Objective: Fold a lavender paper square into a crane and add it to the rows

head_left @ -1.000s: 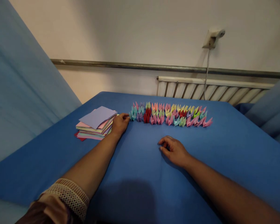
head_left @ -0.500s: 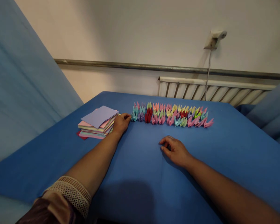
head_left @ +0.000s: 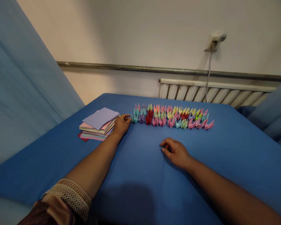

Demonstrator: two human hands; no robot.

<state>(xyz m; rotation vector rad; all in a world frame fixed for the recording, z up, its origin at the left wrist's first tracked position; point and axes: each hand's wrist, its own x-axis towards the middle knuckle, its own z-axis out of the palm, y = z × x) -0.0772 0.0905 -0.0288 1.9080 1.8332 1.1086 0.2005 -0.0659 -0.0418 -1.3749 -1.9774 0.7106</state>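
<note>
On the blue table (head_left: 138, 156), folded paper birds (head_left: 162, 121) stand close together in three rows, well forward of the person. The left hand (head_left: 121, 124) reaches to the left end of the front row, its thumb and first finger drawn nearly together beside the turquoise bird (head_left: 134, 118); whether they pinch its edge or only touch it, I cannot tell. Just left of that hand lies the paper stack (head_left: 97, 130). The right hand (head_left: 175, 152) rests nearer the person, fingers loosely curled with a gap at the thumb, holding nothing. Such light paper likely calls for fingertip contact low on the fold and small, slow nudges, since a hard squeeze could crease a wing and a sideways push could tip its neighbours. The wrist is best kept clear of the stack.
</note>
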